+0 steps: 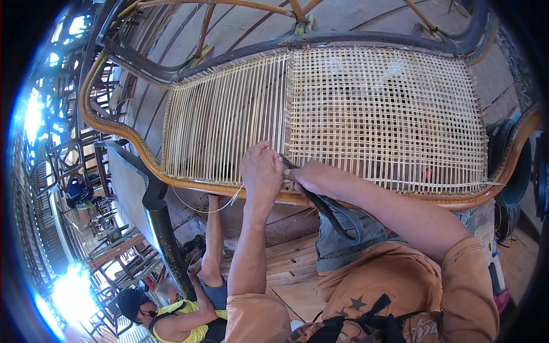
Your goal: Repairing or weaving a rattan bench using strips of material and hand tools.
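Observation:
Along the near rail of a rattan bench seat (226,186), my two hands meet at the border between two woven panels. My left hand (263,174) is closed, with a thin pale cane strand (197,210) looping out beside it. My right hand (314,178) presses against it with fingers closed; what they pinch is hidden. A dark flat strap (329,214) runs beneath the right hand and curls down over my lap. The left panel (220,128) carries strands running one way only, while the right panel (383,117) is an open crossed mesh.
Dark curved frame poles (240,54) bound the seat's far side. At the lower left, a person in a yellow top and dark cap (183,326) sits by a dark post (166,246). Stacked chair frames (68,154) fill the left. A dark round container (509,166) stands at right.

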`<action>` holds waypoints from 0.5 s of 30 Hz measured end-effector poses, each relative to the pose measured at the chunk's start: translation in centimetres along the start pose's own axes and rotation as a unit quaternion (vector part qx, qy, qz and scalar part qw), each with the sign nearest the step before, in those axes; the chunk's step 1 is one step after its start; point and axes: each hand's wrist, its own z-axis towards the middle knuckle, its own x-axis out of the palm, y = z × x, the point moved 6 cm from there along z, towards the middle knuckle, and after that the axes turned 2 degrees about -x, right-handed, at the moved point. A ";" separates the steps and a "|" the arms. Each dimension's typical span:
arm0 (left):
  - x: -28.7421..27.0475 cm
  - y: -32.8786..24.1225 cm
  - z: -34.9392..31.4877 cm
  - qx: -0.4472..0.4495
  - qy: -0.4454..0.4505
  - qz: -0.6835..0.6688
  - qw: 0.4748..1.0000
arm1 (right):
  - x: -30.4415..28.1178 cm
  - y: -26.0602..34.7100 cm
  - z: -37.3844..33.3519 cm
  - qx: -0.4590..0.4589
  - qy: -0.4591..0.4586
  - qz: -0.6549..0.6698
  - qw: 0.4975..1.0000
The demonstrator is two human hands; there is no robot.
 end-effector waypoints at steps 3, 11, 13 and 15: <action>-0.5 0.3 -0.3 -0.002 -0.010 0.015 1.000 | 0.3 1.2 -1.6 -0.086 0.020 -0.054 0.995; -3.3 1.1 -3.7 -0.064 -0.145 0.082 0.984 | -10.4 -6.4 -22.6 -0.149 -0.190 -0.332 0.912; -0.8 0.4 -3.8 -0.080 -0.052 0.066 0.993 | -13.9 -12.8 -28.2 -0.083 -0.302 -0.271 0.910; 0.1 -0.9 -4.0 -0.059 -0.096 0.052 0.992 | -16.7 -19.7 -33.2 -0.074 -0.434 -0.260 0.859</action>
